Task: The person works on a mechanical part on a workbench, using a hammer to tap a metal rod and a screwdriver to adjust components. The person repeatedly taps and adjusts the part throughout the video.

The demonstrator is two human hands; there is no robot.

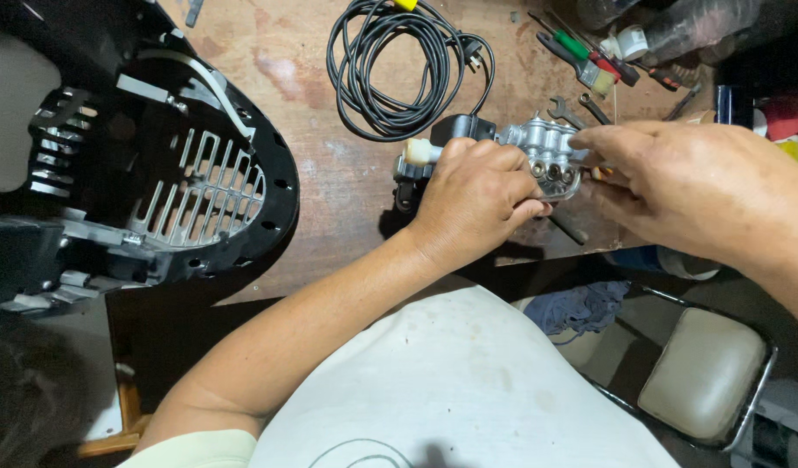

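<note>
Both hands on metal pump block (550, 156) | left hand (472, 195) gripping | right hand (693, 186) apparently pinching

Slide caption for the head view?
Left hand and right hand grip a silver cast-metal pump block over a worn wooden workbench.

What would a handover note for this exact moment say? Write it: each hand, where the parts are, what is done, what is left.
Left hand: wrapped around the silver metal pump block, holding it just above the wooden bench.
Right hand: fingers on the top right of the block; whether they pinch a small part is hidden.
Nearby: coiled black cable behind the block, two spanners by it, screwdrivers at the back, black plastic housing open on the left.
Done: the block is out of the housing, in hand.
Left: the block and housing are still apart; tools are untouched.
</note>
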